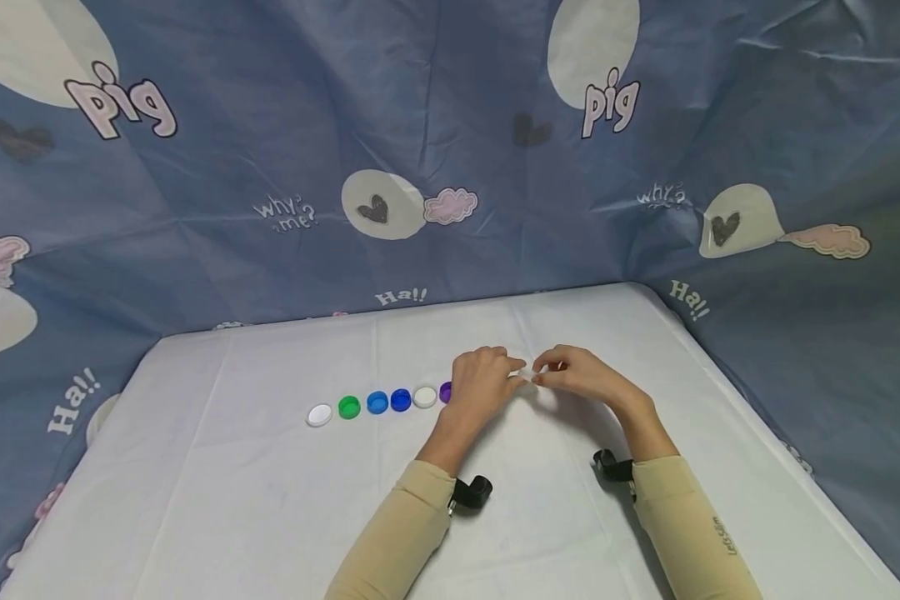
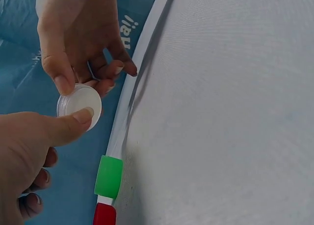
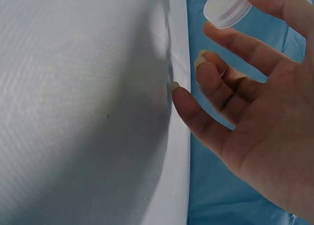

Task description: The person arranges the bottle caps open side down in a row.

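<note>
Printed backdrop [image 1: 270, 150]: "pig" [image 1: 120, 100] in outlined letters, high above the far left corner of the table [image 1: 247, 500]; second "pig" [image 1: 611, 103] above the far right corner. "why? me?" [image 1: 285, 212] above the far edge, left half; "why?" [image 1: 662, 195] above the far right corner. "Ha!!" [image 1: 401, 297] just past the far edge, again by the far right corner and beyond the left edge. Right sleeve [image 1: 682, 517]: "Lets Slim" [image 1: 725, 536], small dark print.

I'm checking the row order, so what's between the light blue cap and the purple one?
In the head view, a dark blue cap and a white cap.
</note>
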`<state>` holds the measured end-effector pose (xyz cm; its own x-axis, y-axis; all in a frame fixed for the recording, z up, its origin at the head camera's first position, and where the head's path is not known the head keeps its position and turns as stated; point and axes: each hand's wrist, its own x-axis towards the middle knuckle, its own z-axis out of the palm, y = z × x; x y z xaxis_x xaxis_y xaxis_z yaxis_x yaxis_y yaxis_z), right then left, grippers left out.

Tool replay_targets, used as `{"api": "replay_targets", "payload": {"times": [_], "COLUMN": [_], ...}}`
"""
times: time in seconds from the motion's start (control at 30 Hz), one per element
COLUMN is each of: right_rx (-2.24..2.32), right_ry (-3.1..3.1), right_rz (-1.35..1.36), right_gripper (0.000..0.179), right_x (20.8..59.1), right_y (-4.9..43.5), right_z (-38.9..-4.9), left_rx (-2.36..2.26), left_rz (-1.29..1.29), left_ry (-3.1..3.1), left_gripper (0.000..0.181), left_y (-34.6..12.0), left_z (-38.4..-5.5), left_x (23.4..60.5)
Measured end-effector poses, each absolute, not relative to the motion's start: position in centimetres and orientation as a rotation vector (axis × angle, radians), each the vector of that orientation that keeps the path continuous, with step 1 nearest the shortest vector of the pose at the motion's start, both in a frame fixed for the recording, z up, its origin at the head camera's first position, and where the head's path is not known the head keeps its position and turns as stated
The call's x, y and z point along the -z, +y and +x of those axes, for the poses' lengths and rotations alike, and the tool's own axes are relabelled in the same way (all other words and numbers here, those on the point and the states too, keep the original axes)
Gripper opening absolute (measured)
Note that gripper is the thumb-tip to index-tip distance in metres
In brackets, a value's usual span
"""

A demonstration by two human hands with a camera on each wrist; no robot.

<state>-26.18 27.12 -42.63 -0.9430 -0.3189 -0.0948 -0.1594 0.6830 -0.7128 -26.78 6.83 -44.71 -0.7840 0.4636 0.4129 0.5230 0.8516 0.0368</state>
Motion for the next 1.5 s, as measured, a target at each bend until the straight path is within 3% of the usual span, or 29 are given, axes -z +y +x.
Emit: {"api": "replay_targets", "payload": {"times": [0.33, 0.73, 1.17, 1.5], "right_rx": [1.101, 1.125, 1.21, 1.404], "right_ry": [2.749, 2.98, 2.901, 2.623], "right_rz": [-0.411, -0.509, -0.402, -0.302], "right_gripper": [0.038, 0.021, 0.014, 0.024], "right_x": [42.88, 42.77, 42.6, 42.71], "right_y": [27.26, 26.69, 26.68, 27.31], "right_z": [-26.33, -26.51, -26.26, -26.49], "left_rx": [0.402, 0.72, 0.491, 0.356], "left_rz": [-0.672, -0.604, -0.642, -0.687], "left_ry": [-2.731, -2.815, -2.801, -2.671], "left_gripper": [0.03, 0.024, 0.03, 0.047], "left_y": [6.5, 6.1, 6.36, 6.12], "left_z": [-27.25, -27.4, -27.03, -27.03], "left_x": [45.1, 44.68, 44.61, 44.61]}}
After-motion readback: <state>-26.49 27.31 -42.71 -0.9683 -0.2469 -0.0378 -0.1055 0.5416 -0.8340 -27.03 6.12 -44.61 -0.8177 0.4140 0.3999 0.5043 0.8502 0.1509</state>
